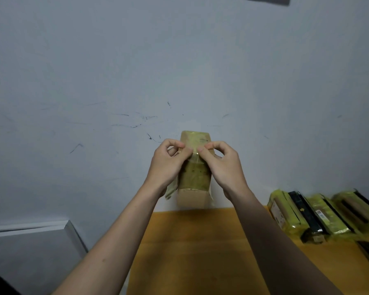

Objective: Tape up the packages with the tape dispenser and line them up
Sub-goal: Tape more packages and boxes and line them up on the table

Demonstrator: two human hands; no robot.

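Both hands, left [168, 161] and right [221, 161], grip pinched tight, hold a glossy tape-wrapped cardboard box [195, 167] above the wooden counter [190, 252].

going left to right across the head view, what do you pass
grey panel → left hand → cardboard box held up between both hands → right hand → row of taped packages on the wooden table
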